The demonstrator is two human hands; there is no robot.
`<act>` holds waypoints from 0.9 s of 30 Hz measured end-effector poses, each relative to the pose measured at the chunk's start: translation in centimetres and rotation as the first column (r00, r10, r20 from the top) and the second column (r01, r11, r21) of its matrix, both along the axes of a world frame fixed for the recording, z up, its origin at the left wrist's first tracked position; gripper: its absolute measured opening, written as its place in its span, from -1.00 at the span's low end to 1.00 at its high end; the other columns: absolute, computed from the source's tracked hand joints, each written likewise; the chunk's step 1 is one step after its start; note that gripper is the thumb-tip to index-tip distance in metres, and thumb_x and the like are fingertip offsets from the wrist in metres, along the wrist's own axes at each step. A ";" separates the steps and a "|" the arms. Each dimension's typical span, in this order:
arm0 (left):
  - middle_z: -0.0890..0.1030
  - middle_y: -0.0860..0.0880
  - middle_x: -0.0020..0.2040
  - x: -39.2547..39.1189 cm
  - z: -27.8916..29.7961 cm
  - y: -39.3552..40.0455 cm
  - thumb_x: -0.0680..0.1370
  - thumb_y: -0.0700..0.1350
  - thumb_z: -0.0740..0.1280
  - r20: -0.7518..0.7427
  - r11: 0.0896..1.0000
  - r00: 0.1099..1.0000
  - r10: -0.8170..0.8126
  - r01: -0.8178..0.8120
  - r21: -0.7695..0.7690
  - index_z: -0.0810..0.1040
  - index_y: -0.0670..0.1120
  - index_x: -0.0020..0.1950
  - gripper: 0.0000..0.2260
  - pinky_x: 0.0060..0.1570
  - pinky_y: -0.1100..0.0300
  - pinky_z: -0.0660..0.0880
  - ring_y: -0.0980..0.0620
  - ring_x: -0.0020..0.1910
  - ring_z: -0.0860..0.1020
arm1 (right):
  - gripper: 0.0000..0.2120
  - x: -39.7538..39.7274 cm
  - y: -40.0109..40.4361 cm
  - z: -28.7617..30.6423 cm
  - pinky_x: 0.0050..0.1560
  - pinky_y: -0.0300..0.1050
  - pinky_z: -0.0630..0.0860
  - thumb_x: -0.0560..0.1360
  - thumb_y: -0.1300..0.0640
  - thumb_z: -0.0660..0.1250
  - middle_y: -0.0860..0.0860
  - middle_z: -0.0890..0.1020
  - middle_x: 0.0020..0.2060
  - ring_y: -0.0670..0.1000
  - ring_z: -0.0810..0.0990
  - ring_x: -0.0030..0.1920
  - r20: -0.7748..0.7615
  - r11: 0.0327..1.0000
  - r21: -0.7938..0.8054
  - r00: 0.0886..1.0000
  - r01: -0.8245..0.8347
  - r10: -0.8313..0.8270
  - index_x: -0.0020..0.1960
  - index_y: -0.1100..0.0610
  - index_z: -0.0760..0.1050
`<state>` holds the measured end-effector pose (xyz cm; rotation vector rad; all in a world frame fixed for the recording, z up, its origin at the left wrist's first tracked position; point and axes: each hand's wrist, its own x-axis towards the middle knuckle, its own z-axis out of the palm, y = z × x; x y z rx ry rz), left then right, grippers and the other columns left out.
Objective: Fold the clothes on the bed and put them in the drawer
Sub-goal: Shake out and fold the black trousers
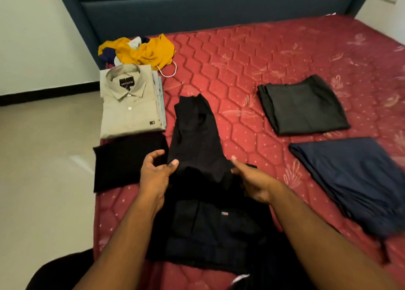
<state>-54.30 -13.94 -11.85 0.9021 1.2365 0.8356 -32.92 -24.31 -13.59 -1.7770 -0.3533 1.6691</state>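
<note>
With your left hand (153,171) pinching the black shirt (197,140) mid-bed and your right hand (252,180) fingers apart on it, a loose pinch could let the fold spring open.

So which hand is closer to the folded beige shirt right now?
The left. The left hand sits just below the beige shirt, gripping the black garment; the right hand is farther off, across that garment.

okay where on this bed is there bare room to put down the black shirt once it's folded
Bare mattress lies between the beige shirt and the dark grey trousers, and across the far right toward the headboard. The left edge is crowded.
</note>
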 end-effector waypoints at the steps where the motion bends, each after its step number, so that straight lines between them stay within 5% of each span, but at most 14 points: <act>1: 0.62 -0.21 -0.20 -1.0 -0.3 -1.1 0.48 -0.34 0.43 -0.022 1.000 1.000 -0.007 0.007 -0.001 0.44 -0.09 0.25 -0.60 -0.11 0.04 0.57 -0.08 -0.24 0.59 | -0.55 -0.8 -1.2 0.1 0.00 -0.09 0.46 0.47 -0.34 0.22 -0.07 0.67 -0.11 -0.02 0.57 -0.07 -0.079 0.999 0.033 0.996 0.035 -0.032 -0.05 0.04 0.58; 3: 0.61 -0.19 -0.19 -2.6 -0.2 -2.7 0.47 -0.34 0.44 -0.042 1.000 0.999 -0.015 0.015 -0.009 0.45 -0.10 0.25 -0.60 -0.05 -0.03 0.57 -0.11 -0.20 0.60 | -0.69 -2.1 -3.4 0.5 -0.03 -0.03 0.54 0.48 -0.09 0.36 0.00 0.65 0.01 0.04 0.56 0.04 -0.147 0.989 0.082 0.983 0.120 -0.107 0.15 0.04 0.54; 6: 0.67 -0.16 -0.16 -4.6 0.4 -4.0 0.45 -0.34 0.46 -0.088 0.999 0.995 -0.039 0.039 -0.001 0.47 -0.10 0.23 -0.60 0.03 -0.05 0.59 -0.13 -0.13 0.66 | -0.38 -4.2 -5.9 1.7 0.14 0.04 0.48 0.50 0.24 0.37 0.13 0.49 0.33 0.14 0.51 0.24 -0.083 0.994 0.025 0.991 0.106 -0.104 0.50 0.15 0.22; 8: 0.68 -0.18 -0.16 -5.9 0.7 -5.3 0.44 -0.34 0.47 -0.132 0.995 0.987 -0.096 0.099 0.016 0.48 -0.11 0.23 -0.59 0.00 0.00 0.60 -0.13 -0.13 0.67 | -0.59 -5.2 -7.8 2.2 0.08 0.02 0.50 0.49 0.31 0.37 0.16 0.58 0.15 0.13 0.59 0.10 0.012 0.999 0.033 0.999 0.038 -0.038 0.31 0.17 0.42; 10: 0.65 -0.20 -0.19 -7.3 0.7 -6.8 0.45 -0.34 0.47 -0.189 0.989 0.972 -0.141 0.147 0.017 0.47 -0.11 0.21 -0.61 -0.09 0.07 0.58 -0.11 -0.19 0.64 | -0.75 -5.7 -9.5 2.0 -0.25 -0.12 0.51 0.44 0.39 0.38 0.08 0.57 -0.16 0.02 0.57 -0.23 0.042 0.979 0.149 0.988 0.141 -0.148 -0.01 0.10 0.47; 12: 0.62 -0.22 -0.19 -8.7 0.2 -8.3 0.45 -0.34 0.46 -0.227 0.987 0.961 -0.158 0.162 -0.001 0.48 -0.09 0.18 -0.63 -0.11 0.09 0.55 -0.09 -0.22 0.61 | -0.76 -6.2 -11.2 1.6 -0.38 -0.22 0.51 0.44 0.43 0.37 0.04 0.60 -0.23 -0.05 0.57 -0.33 0.011 0.926 0.249 0.955 0.284 -0.296 0.01 0.15 0.51; 14: 0.63 -0.19 -0.24 -9.6 -0.5 -9.6 0.44 -0.36 0.46 -0.236 0.986 0.957 -0.168 0.166 -0.028 0.50 -0.07 0.12 -0.66 -0.12 0.07 0.55 -0.07 -0.26 0.61 | -0.85 -7.2 -12.4 1.4 -0.41 -0.28 0.48 0.47 0.28 0.41 0.07 0.64 -0.21 -0.07 0.58 -0.35 0.121 0.963 0.187 0.969 0.192 -0.216 0.04 0.21 0.58; 17: 0.57 -0.19 -0.29 -10.2 -1.8 -11.0 0.44 -0.38 0.45 -0.267 0.978 0.941 -0.207 0.202 -0.049 0.50 -0.09 0.08 -0.68 -0.16 0.08 0.52 -0.08 -0.28 0.56 | -0.75 -8.6 -13.2 1.3 -0.35 -0.26 0.52 0.46 0.02 0.45 0.08 0.70 -0.15 -0.03 0.65 -0.25 0.220 0.998 -0.032 0.973 -0.062 0.068 -0.02 0.21 0.64; 20: 0.48 -0.14 -0.32 -10.8 -2.7 -11.7 0.44 -0.38 0.46 -0.314 0.972 0.921 -0.230 0.230 -0.038 0.51 -0.10 0.01 -0.73 -0.26 0.19 0.46 -0.03 -0.32 0.49 | -0.89 -9.0 -12.9 1.1 -0.27 -0.16 0.55 0.44 0.17 0.45 0.06 0.65 -0.27 -0.01 0.62 -0.31 0.090 0.997 0.059 0.995 -0.041 0.036 -0.22 0.15 0.55; 22: 0.51 -0.16 -0.26 -11.3 -2.9 -11.8 0.43 -0.37 0.47 -0.306 0.972 0.923 -0.235 0.228 -0.058 0.54 -0.12 -0.04 -0.77 -0.22 0.20 0.47 -0.04 -0.25 0.51 | -0.89 -9.2 -12.9 0.9 -0.19 -0.14 0.50 0.44 0.26 0.42 0.05 0.64 -0.21 0.00 0.61 -0.23 -0.036 0.987 0.153 0.999 0.042 -0.037 -0.15 0.09 0.52; 27: 0.60 -0.09 -0.28 -11.5 -2.1 -11.3 0.44 -0.41 0.43 -0.304 0.950 0.902 -0.308 0.275 -0.147 0.59 -0.20 -0.03 -0.82 -0.43 0.42 0.46 0.16 -0.44 0.56 | -0.95 -8.7 -13.4 1.3 -0.09 -0.10 0.52 0.44 0.21 0.45 0.02 0.67 -0.25 -0.01 0.63 -0.20 0.019 0.938 -0.045 0.938 -0.344 0.345 -0.18 0.13 0.60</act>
